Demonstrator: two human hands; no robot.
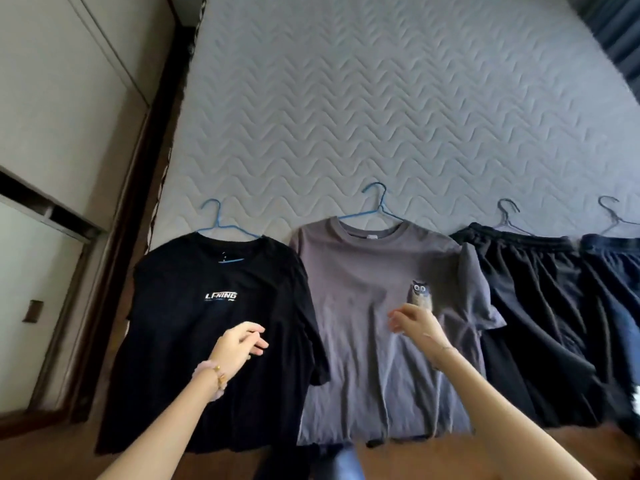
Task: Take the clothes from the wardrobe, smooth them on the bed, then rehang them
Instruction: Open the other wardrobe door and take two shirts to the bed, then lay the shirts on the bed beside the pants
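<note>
Several garments lie side by side along the near edge of the bed (381, 98), each on a hanger. At the left is a black T-shirt (194, 358) with white lettering, on a blue hanger (221, 223). Beside it lies a grey T-shirt (363, 341) with an owl print, also on a blue hanger (377, 206). Black shorts (540, 306) and a dark blue garment (616, 299) follow to the right. My left hand (239, 344) hovers over the black T-shirt, fingers loosely curled, holding nothing. My right hand (414, 322) hovers over the grey T-shirt, fingers apart.
The bed has a light quilted cover. A dark wooden bed frame (138, 202) runs along its left side, with a pale wall or wardrobe panel (62, 98) beyond. Wooden floor (398, 459) shows at the bottom. A dark curtain (620, 32) hangs at the top right.
</note>
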